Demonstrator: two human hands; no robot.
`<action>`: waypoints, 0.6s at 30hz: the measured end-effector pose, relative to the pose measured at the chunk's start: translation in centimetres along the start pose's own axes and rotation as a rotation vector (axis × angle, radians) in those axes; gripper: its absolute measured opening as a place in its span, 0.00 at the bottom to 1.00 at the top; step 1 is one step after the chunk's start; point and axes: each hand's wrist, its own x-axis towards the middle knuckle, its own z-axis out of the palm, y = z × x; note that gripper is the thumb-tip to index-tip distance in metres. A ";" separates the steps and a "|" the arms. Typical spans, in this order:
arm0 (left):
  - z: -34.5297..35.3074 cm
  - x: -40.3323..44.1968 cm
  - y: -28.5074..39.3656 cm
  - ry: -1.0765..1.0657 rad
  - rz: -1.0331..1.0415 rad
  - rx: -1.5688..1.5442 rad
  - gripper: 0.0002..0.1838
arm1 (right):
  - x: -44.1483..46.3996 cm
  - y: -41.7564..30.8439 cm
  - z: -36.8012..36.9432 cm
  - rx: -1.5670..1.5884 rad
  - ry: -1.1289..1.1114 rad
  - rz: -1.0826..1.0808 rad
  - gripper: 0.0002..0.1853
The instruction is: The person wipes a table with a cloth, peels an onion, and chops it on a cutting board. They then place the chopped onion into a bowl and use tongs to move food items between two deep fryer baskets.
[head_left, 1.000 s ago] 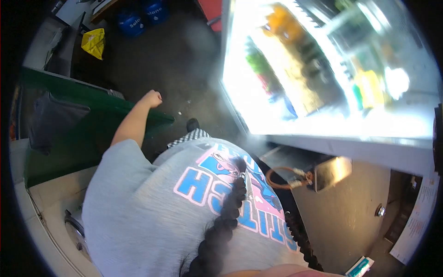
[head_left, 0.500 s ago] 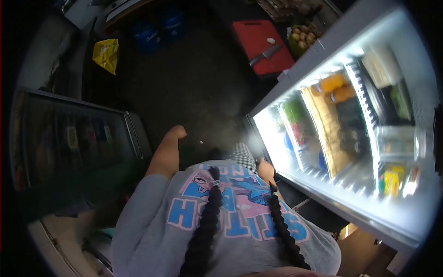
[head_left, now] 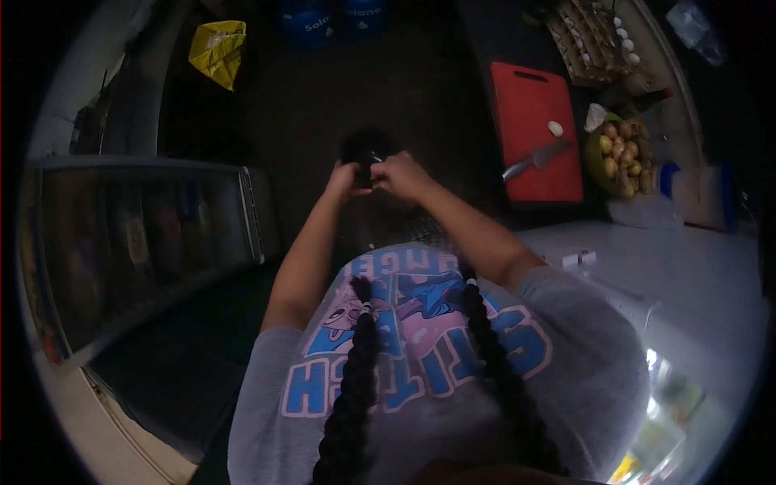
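Both hands are out in front of my body, close together, over the dark floor. Between them is a dark, rounded thing (head_left: 365,145) with a small bright glint; its kind is too dim to make out. My left hand (head_left: 346,179) has its fingers curled at the near left side of it. With bent fingers, my right hand (head_left: 402,176) grips its near right side. To the right, a red cutting board (head_left: 533,93) bears a knife (head_left: 535,161) and a white egg (head_left: 555,128).
Right of the board stand a bowl of potatoes or onions (head_left: 621,158) and stacked egg trays (head_left: 578,44). The lit fridge interior (head_left: 667,412) shows at lower right. A glass-fronted cabinet (head_left: 145,242) is on the left, with a yellow bag (head_left: 218,52) and blue containers (head_left: 311,24) beyond.
My view has turned away from the open fridge, whose lit shelves are now mostly out of sight. Both hands have come forward and together, with the dark thing now between them.
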 end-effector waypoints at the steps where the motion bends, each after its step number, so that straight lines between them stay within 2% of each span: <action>1: 0.4 0.4 0.9 0.037 0.002 -0.044 0.37 | 1.2 1.1 -1.1 0.115 -0.118 -0.055 0.12; 2: 1.4 1.1 1.7 0.097 -0.005 0.027 0.36 | 2.3 2.6 -2.1 0.132 -0.108 -0.058 0.12; 4: 4.7 2.2 4.4 0.098 0.077 0.031 0.35 | 3.0 6.5 -3.5 0.211 0.278 0.092 0.16; 6: 7.3 4.7 7.5 0.109 0.118 0.045 0.33 | 3.7 10.1 -5.9 0.312 0.538 0.308 0.15; 8: 11.6 5.9 11.5 0.111 0.212 0.044 0.27 | 3.3 14.5 -8.7 0.175 0.765 0.400 0.13; 12: 19.7 12.8 19.0 -0.061 0.191 0.137 0.28 | 0.8 20.6 -15.4 0.092 0.914 0.538 0.10; 14: 24.2 17.3 22.2 -0.081 0.419 0.295 0.33 | -0.7 21.8 -18.5 -0.018 0.985 0.609 0.07; 16: 28.6 20.0 26.3 -0.153 0.406 0.356 0.34 | -2.7 22.7 -19.9 -0.063 1.056 0.698 0.06; 18: 32.4 25.9 28.8 -0.162 0.473 0.423 0.34 | -4.9 22.6 -20.1 -0.239 1.099 0.889 0.10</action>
